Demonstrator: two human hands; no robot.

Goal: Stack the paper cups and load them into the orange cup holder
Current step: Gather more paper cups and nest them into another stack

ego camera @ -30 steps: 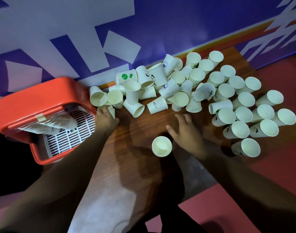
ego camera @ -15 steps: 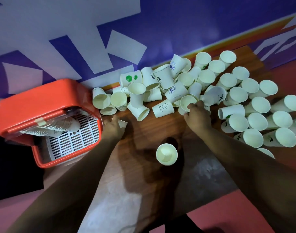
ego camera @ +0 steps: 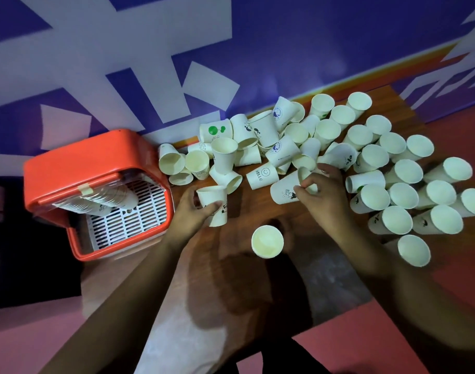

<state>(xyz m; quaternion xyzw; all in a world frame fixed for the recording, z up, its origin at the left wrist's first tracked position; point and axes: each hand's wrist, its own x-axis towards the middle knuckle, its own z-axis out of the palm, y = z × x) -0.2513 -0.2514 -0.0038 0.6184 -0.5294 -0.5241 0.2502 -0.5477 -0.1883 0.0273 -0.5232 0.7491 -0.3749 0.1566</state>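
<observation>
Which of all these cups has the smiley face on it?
The smiley cup, lying on its side at the near edge of the heap, with HELLO printed beside the face; the other cups are plain or carry different pictures.

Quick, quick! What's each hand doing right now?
Left hand: fingers curled round a cup.
Right hand: fingers pinching a second cup at its rim.

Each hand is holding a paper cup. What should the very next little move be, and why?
Probably slide one held cup into the other. The left hand grips one cup and the right hand pinches a tilted cup, and the two are apart, so nesting them would start a stack. The lone upright cup between the hands could join next.
</observation>
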